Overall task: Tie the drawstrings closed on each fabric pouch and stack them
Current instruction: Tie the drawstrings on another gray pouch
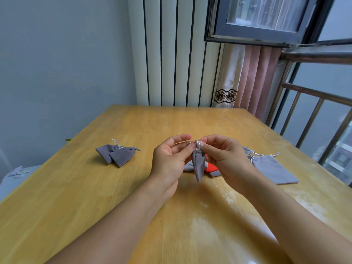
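Progress: two tied pouches (118,154) lie overlapped on the surface (171,216), left of centre. Left hand (169,159) and right hand (226,155) both pinch the silver drawstring (197,144) of a third pouch (198,164) held above the surface, cinched; knot apparently in progress. Untied pouches (272,168) wait at right, near an orange item (211,166). Roughly halfway, by judgement.

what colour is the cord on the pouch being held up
Silver-white cord on a grey pouch, head view.

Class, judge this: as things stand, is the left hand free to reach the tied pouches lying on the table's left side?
Probably not yet: the left hand pinches the held pouch's drawstring. The path to the tied pouches looks unobstructed.
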{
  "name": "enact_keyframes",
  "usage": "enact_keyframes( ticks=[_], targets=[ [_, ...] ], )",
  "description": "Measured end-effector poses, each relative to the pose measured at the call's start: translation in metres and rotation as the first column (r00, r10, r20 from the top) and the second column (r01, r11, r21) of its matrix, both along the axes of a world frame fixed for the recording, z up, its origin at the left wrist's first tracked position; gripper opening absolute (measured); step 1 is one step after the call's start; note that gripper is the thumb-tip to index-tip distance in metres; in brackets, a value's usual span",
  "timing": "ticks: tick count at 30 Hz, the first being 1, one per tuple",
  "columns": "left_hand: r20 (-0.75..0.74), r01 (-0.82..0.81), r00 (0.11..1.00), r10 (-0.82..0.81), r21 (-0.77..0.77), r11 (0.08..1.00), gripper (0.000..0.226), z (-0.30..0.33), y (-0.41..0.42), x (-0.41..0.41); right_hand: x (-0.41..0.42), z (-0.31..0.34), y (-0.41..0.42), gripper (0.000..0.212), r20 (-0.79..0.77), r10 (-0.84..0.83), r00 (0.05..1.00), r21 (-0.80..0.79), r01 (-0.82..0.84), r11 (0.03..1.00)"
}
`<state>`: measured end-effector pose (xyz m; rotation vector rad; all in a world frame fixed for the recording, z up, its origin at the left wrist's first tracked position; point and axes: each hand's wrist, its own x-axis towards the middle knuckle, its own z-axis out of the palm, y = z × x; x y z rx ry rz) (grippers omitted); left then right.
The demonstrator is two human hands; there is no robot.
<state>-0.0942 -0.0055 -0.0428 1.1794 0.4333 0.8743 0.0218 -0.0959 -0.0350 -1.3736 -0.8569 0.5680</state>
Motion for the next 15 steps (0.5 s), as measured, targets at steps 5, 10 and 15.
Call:
enact_keyframes(
  ticks=[5, 10, 15],
  targets=[
    [0.03, 0.062, 0.998, -0.06, -0.058, 0.996, 0.024, -0.0006, 0.0005, 0.0003, -0.001, -0.0008, 0.0007, 0.008, 0.185, -0.093, 0.978, 0.058, 0.084, 0.995],
    [0.088, 0.152, 0.986, -0.141, -0.142, 0.978, 0.031, 0.0044, -0.0016, -0.0016, -0.0008, 0.0033, -0.0002, 0.013, 0.162, -0.037, 0.986, 0.138, 0.014, 0.99],
    [0.074, 0.057, 0.996, -0.053, -0.049, 0.997, 0.023, 0.001, -0.0022, 0.0009, -0.005, 0.0002, 0.0024, 0.017, 0.064, -0.116, 0.991, 0.138, 0.107, 0.985]
  ],
)
